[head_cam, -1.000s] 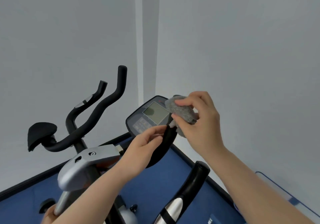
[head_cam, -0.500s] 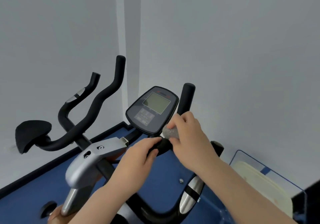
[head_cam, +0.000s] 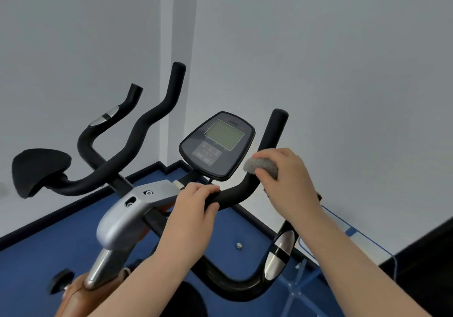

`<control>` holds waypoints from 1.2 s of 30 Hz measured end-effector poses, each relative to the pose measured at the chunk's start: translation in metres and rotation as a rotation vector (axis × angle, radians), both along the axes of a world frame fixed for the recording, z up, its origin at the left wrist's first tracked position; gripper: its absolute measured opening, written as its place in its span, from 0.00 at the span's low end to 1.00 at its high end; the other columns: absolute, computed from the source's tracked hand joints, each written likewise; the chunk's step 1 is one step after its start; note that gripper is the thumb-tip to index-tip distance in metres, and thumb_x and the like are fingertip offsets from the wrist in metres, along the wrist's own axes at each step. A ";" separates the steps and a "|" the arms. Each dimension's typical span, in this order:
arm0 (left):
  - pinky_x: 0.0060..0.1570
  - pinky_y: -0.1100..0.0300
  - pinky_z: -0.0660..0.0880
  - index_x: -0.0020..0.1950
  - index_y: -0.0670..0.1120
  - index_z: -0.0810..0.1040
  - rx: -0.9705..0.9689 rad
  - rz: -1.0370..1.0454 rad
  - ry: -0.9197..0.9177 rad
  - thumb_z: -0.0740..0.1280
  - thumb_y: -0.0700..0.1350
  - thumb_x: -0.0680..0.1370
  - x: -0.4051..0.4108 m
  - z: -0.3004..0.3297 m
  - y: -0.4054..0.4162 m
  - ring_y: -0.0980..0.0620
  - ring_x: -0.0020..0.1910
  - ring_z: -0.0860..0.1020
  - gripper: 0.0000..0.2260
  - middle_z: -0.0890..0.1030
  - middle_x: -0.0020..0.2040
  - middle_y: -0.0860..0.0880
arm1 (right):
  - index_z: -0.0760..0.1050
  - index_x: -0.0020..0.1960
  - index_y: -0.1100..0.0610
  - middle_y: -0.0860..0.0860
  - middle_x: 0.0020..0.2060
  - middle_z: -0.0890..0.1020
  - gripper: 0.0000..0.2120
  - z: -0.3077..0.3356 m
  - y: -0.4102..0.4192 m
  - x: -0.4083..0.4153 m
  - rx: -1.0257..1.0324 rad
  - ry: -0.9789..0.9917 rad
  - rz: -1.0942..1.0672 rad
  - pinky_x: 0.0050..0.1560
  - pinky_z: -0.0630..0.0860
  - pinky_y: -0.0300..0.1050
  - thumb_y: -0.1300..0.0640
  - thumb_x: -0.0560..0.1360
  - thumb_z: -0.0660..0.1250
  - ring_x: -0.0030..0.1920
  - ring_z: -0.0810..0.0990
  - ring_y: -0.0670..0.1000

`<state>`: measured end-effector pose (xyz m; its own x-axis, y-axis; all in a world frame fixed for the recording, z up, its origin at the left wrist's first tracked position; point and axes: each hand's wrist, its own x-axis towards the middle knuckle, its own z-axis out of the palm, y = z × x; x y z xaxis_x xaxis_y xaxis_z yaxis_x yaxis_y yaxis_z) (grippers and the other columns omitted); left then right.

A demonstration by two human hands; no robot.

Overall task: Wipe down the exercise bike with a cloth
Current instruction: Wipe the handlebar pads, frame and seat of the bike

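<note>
The console [head_cam: 218,146] of the exercise bike [head_cam: 137,201] sits tilted up toward the camera, its grey screen blank, and serves as the fixed mark here.

Just below the console, the left hand [head_cam: 193,209] is curled shut around the black handlebar [head_cam: 235,191], knuckles up, fingers wrapped over the top of the bar and the thumb tucked underneath on its right side. Its bare forearm runs down and left toward the bottom edge of the view.

To the right of the console and a little lower than its screen, the right hand [head_cam: 286,179] is closed over a grey cloth [head_cam: 259,166], pressing it against the same handlebar where the bar bends upward into its upright end. The fingers arch over the top of the cloth and the thumb closes in from below, so only a rounded wad of fabric shows at the hand's left side, close to the console's lower right edge. The wrist is bent slightly, and the forearm stretches down to the lower right corner.

Left of the console, well apart from both hands, a second pair of black bars [head_cam: 137,130] rises, with a black pad [head_cam: 39,167] at the far left.
</note>
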<state>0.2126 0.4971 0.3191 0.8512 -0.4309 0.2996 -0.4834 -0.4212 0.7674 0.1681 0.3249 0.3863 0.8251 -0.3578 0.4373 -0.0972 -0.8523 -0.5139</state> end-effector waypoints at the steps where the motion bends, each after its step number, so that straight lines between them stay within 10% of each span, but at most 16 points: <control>1: 0.54 0.73 0.60 0.66 0.50 0.75 -0.010 0.000 0.005 0.64 0.42 0.80 0.000 0.001 0.000 0.61 0.58 0.68 0.14 0.72 0.56 0.58 | 0.77 0.57 0.46 0.44 0.56 0.71 0.13 -0.006 0.007 -0.001 -0.027 0.000 -0.028 0.49 0.70 0.37 0.59 0.77 0.65 0.57 0.70 0.50; 10: 0.53 0.77 0.61 0.68 0.50 0.73 -0.010 -0.017 0.009 0.62 0.42 0.81 -0.002 0.006 0.005 0.62 0.58 0.69 0.15 0.71 0.60 0.57 | 0.80 0.52 0.46 0.44 0.52 0.70 0.10 -0.011 0.020 -0.010 0.081 -0.013 0.020 0.47 0.64 0.21 0.59 0.76 0.67 0.53 0.72 0.44; 36: 0.52 0.68 0.67 0.71 0.53 0.66 0.197 0.101 -0.074 0.59 0.46 0.83 -0.016 -0.009 0.042 0.58 0.58 0.71 0.17 0.69 0.63 0.57 | 0.80 0.59 0.51 0.43 0.50 0.69 0.12 -0.047 0.062 -0.016 -0.098 -0.020 0.056 0.46 0.68 0.27 0.57 0.75 0.69 0.47 0.73 0.43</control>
<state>0.1966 0.5391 0.3101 0.8716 -0.4012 0.2817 -0.4835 -0.6084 0.6294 0.1526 0.3873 0.3398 0.8331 -0.2663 0.4847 -0.0386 -0.9023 -0.4295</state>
